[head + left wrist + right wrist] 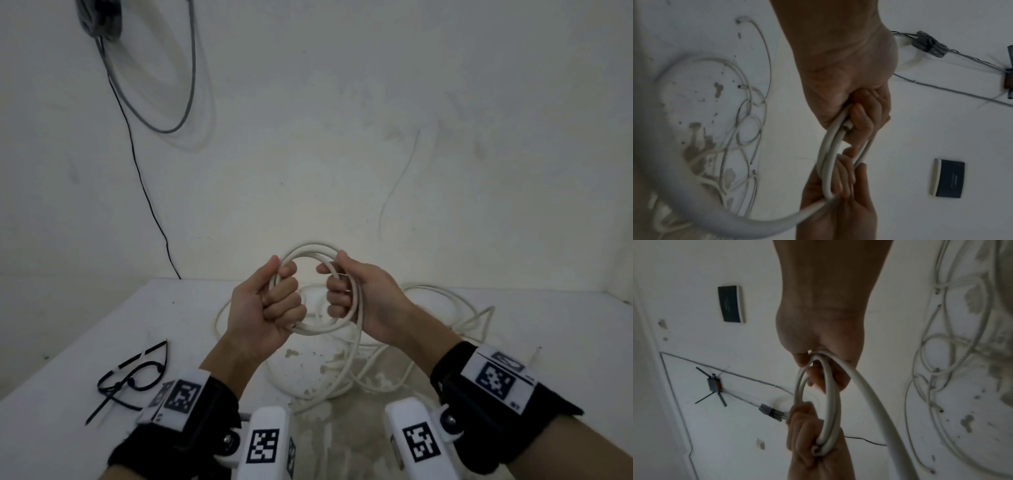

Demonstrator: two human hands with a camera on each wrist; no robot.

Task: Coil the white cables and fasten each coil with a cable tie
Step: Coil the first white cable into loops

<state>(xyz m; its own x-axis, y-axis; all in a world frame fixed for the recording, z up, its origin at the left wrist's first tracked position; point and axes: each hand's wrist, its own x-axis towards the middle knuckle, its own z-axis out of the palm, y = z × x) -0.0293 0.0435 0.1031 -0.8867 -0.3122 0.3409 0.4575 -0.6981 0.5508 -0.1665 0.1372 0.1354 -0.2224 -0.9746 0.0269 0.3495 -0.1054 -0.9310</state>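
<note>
I hold a small coil of white cable (pixel 310 251) in the air above the white table (pixel 85 335). My left hand (pixel 282 296) grips the coil's left side with all fingers curled round the strands. My right hand (pixel 339 294) grips its right side the same way. From the right hand the rest of the cable (pixel 358 346) hangs down to a loose heap on the table. In the left wrist view, the left hand (pixel 863 113) closes on the coil (pixel 829 155). In the right wrist view, the right hand (pixel 822 369) closes on the coil (pixel 831 402). Black cable ties (pixel 133 377) lie at the table's left.
More loose white cable (pixel 445 308) sprawls over the table's middle and right, over a worn, flaked patch (pixel 308 363). A white wall stands close behind, with a grey cable loop (pixel 185 102) and a thin black wire (pixel 147 192) hanging on it. A dark box (pixel 949 178) is mounted on the wall.
</note>
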